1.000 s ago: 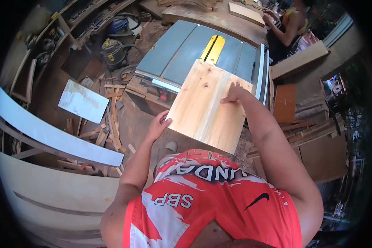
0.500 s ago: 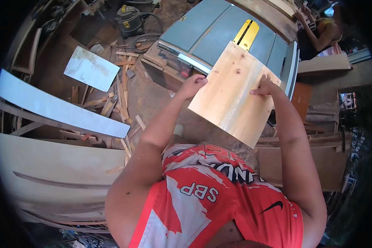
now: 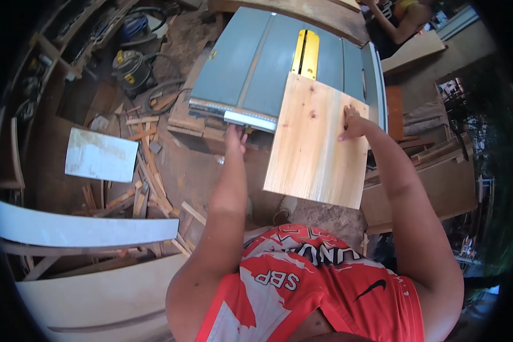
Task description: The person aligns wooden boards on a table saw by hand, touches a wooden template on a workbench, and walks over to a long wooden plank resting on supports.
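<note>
Board [image 3: 316, 145]: pale, rectangular, dark knots toward far end; near end overhangs the bench [image 3: 228, 62] at right. Left hand [image 3: 235, 139] at near white rail [image 3: 251, 121], fingers curled, partly hidden; grip cannot be told. Right hand [image 3: 356, 126] atop board's right part, fingers slightly spread. Yellow plate [image 3: 306, 54] beyond.

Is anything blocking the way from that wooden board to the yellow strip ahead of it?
Nothing visible: the wooden board's far edge appears to meet the yellow strip's near end. The right hand rests on the board, behind that edge.
</note>
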{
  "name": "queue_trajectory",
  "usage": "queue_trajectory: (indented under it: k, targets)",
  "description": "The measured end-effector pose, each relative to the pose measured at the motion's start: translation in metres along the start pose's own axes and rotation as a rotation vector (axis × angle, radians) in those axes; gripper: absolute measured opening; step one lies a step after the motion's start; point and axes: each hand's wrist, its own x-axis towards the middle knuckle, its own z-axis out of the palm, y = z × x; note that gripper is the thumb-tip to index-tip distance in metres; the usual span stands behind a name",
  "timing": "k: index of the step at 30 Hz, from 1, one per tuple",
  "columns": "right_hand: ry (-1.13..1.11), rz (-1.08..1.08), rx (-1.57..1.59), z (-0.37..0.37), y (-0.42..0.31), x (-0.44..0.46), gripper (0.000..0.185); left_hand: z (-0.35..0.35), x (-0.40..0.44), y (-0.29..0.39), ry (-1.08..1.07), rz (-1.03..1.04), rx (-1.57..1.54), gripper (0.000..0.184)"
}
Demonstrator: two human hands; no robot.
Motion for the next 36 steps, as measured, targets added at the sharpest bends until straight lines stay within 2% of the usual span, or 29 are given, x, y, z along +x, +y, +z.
queue_trajectory:
  k: [4, 7, 14, 18, 24, 28, 36]
  targets:
    - [0.027, 0.025, 0.048, 0.003, 0.003, 0.0, 0.14, 0.0, 0.016, -0.002, 0.048, -0.055, -0.123, 0.05]
    - [0.042, 0.044, 0.079, 0.004, -0.001, -0.004, 0.141, 0.004, 0.018, -0.001, 0.073, -0.063, -0.123, 0.04]
    - [0.05, -0.024, -0.011, 0.016, 0.006, 0.009, 0.142, -0.003, 0.018, 0.001, -0.013, -0.085, -0.123, 0.042]
    - [0.062, 0.008, 0.017, 0.011, 0.0, 0.003, 0.141, -0.006, 0.016, 0.003, 0.058, -0.089, -0.119, 0.039]
    - [0.071, 0.021, 0.083, 0.011, 0.0, -0.002, 0.141, -0.009, 0.013, 0.003, 0.018, -0.063, -0.089, 0.04]
    - [0.066, 0.033, 0.082, 0.007, -0.001, -0.003, 0.14, -0.004, 0.019, -0.002, 0.034, -0.078, -0.15, 0.039]
    - [0.073, 0.036, 0.124, 0.017, -0.002, 0.0, 0.139, 0.002, 0.004, 0.0, 0.088, -0.043, -0.068, 0.038]
